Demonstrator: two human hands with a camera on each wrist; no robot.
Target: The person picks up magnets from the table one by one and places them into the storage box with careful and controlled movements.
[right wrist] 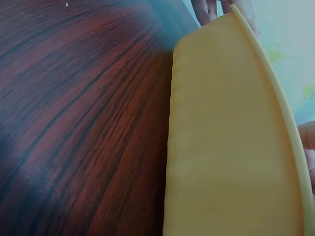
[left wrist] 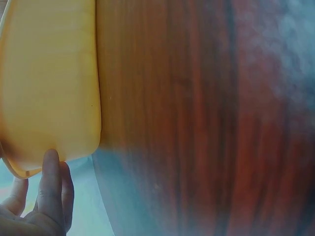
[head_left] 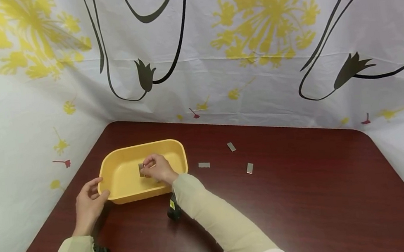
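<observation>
A yellow plastic basin stands on the table's left part. At its near-left corner, my left hand holds the rim, thumb on the front side and fingers at the left end. In the left wrist view, the fingers lie against the basin's end wall. My right hand reaches over the front rim and pinches a small rectangular metal piece inside the basin. Only fingertips of the right hand show past the rim in the right wrist view, where the basin's wall hides the piece.
Three small flat metal pieces lie right of the basin: one piece closest to it, another farther back, a third to the right. The dark red wooden table meets a patterned cloth behind and at the sides.
</observation>
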